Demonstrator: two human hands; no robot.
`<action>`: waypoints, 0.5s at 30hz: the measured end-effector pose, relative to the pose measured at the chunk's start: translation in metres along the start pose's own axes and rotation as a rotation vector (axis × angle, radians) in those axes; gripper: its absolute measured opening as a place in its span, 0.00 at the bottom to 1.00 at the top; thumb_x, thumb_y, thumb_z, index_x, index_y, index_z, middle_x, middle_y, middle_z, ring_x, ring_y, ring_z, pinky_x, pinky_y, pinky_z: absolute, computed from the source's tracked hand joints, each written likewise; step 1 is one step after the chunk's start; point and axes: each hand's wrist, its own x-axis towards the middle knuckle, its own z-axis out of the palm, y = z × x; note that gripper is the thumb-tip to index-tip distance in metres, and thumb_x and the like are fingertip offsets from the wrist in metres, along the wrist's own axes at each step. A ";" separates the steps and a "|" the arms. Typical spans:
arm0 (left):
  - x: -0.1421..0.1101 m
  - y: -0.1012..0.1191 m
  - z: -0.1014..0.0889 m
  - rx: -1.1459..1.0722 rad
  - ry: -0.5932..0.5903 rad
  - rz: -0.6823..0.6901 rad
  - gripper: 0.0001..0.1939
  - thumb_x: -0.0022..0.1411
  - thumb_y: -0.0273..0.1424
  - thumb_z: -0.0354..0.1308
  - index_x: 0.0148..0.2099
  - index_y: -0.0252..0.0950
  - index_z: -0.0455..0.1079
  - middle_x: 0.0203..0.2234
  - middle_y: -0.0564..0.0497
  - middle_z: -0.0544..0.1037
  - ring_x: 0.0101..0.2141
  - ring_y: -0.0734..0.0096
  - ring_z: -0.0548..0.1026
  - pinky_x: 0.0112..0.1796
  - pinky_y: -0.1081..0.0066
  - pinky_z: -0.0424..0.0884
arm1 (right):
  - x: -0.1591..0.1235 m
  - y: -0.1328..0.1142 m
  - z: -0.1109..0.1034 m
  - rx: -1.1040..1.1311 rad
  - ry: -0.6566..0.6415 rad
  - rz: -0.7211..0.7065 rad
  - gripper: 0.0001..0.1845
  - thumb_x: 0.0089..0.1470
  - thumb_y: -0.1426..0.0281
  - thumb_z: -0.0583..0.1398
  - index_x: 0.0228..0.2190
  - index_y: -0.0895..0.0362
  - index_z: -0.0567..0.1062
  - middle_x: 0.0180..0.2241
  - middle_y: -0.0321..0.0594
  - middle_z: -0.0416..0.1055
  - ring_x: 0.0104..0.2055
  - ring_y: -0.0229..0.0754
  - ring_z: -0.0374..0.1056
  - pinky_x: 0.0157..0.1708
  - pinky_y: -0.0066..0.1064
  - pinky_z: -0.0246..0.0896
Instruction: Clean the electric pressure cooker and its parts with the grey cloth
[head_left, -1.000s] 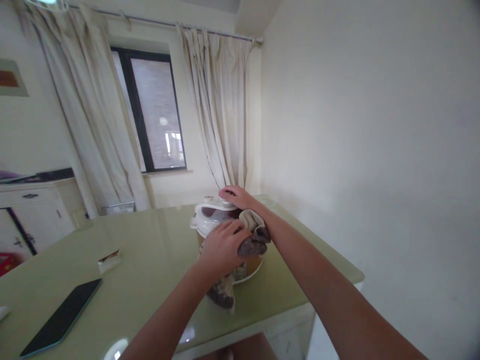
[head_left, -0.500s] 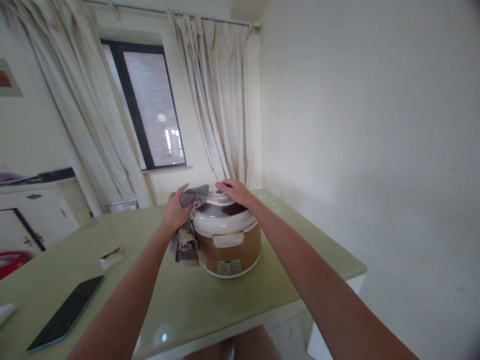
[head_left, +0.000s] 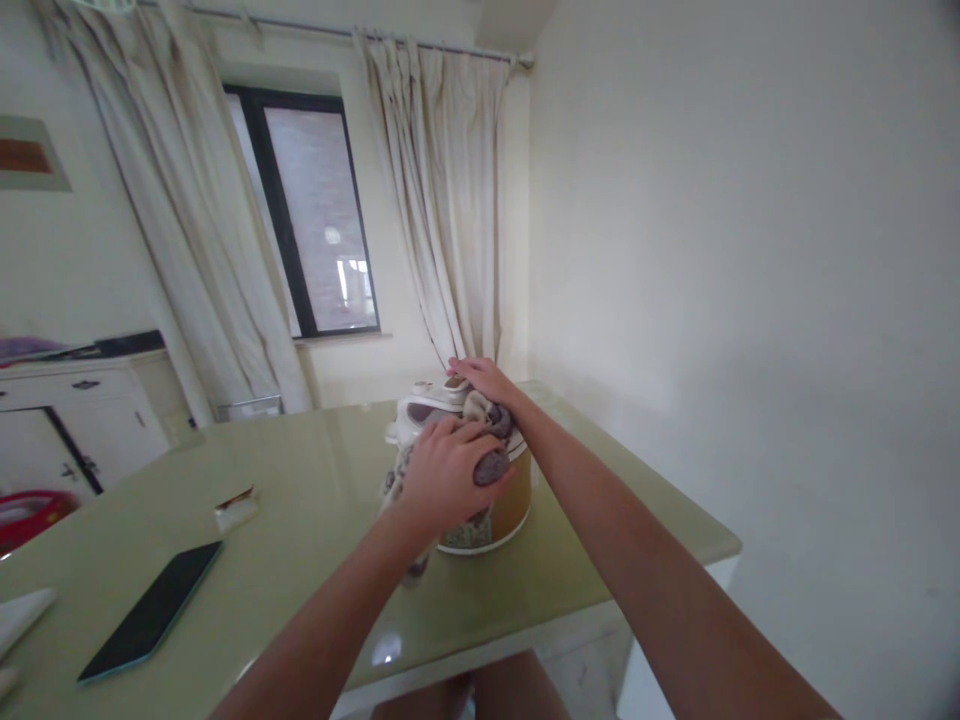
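Note:
A rice cooker (head_left: pixel 515 495) with a white lid and a tan body stands on the green tabletop. My left hand (head_left: pixel 450 465) presses a grey patterned cloth (head_left: pixel 491 467) against the near side of the lid, its fingers curled over the fabric. Part of the cloth hangs down in front of the body and covers much of it. On top of the lid, at the handle (head_left: pixel 456 383), rests my right hand (head_left: pixel 484 378); its fingers are bent over the handle and partly hidden.
A dark tablet (head_left: pixel 154 610) lies on the table (head_left: pixel 315 570) at the left, with a small white packet (head_left: pixel 235 508) beyond it. White items (head_left: pixel 22 620) sit at the left edge. A wall (head_left: pixel 720 300) rises on the right, and curtains (head_left: pixel 457 200) hang behind.
My left hand has moved right with the cloth, from the cooker's left side to the front of its lid. My right hand stays at the handle. The view has shifted slightly.

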 end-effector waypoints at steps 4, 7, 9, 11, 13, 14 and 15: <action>0.015 0.012 0.010 0.060 0.063 -0.027 0.10 0.66 0.42 0.62 0.41 0.43 0.80 0.39 0.47 0.84 0.45 0.53 0.76 0.47 0.55 0.70 | -0.003 -0.004 -0.003 -0.014 -0.036 -0.019 0.30 0.65 0.45 0.59 0.36 0.59 0.84 0.36 0.44 0.82 0.40 0.42 0.75 0.44 0.31 0.66; 0.022 -0.011 0.004 0.004 0.049 -0.188 0.12 0.67 0.43 0.59 0.41 0.43 0.80 0.37 0.47 0.84 0.40 0.56 0.78 0.42 0.61 0.70 | -0.008 -0.007 -0.002 -0.044 -0.036 -0.026 0.28 0.67 0.47 0.58 0.36 0.59 0.83 0.35 0.43 0.81 0.41 0.42 0.75 0.44 0.31 0.65; 0.025 -0.038 -0.002 -0.015 0.030 -0.360 0.14 0.67 0.43 0.57 0.42 0.43 0.81 0.36 0.46 0.84 0.38 0.56 0.79 0.38 0.64 0.69 | -0.013 -0.009 0.000 -0.105 -0.022 -0.078 0.26 0.67 0.48 0.59 0.36 0.58 0.82 0.35 0.41 0.81 0.41 0.42 0.74 0.44 0.31 0.64; 0.026 -0.069 -0.004 -0.031 0.016 -0.505 0.17 0.67 0.45 0.56 0.43 0.42 0.81 0.36 0.45 0.85 0.37 0.54 0.80 0.36 0.64 0.68 | -0.016 -0.011 0.003 -0.168 -0.010 -0.128 0.24 0.66 0.49 0.59 0.38 0.57 0.82 0.36 0.39 0.80 0.41 0.42 0.74 0.45 0.31 0.63; 0.025 -0.104 0.000 -0.057 0.027 -0.602 0.20 0.65 0.47 0.56 0.43 0.40 0.82 0.37 0.43 0.85 0.39 0.52 0.81 0.37 0.65 0.68 | -0.018 -0.013 0.006 -0.225 -0.002 -0.151 0.22 0.66 0.50 0.61 0.39 0.56 0.81 0.37 0.39 0.80 0.42 0.42 0.73 0.46 0.32 0.62; 0.023 -0.120 0.005 -0.075 0.049 -0.661 0.21 0.64 0.48 0.57 0.44 0.39 0.82 0.38 0.42 0.86 0.40 0.51 0.81 0.37 0.64 0.69 | -0.018 -0.015 0.008 -0.251 0.001 -0.155 0.22 0.65 0.50 0.61 0.39 0.56 0.81 0.38 0.39 0.80 0.42 0.42 0.73 0.46 0.32 0.62; 0.021 -0.136 0.010 -0.098 0.082 -0.741 0.22 0.63 0.49 0.57 0.44 0.38 0.82 0.38 0.42 0.86 0.41 0.50 0.81 0.37 0.64 0.70 | -0.017 -0.016 0.009 -0.275 0.006 -0.156 0.22 0.65 0.49 0.61 0.39 0.56 0.81 0.38 0.40 0.80 0.43 0.42 0.72 0.47 0.32 0.62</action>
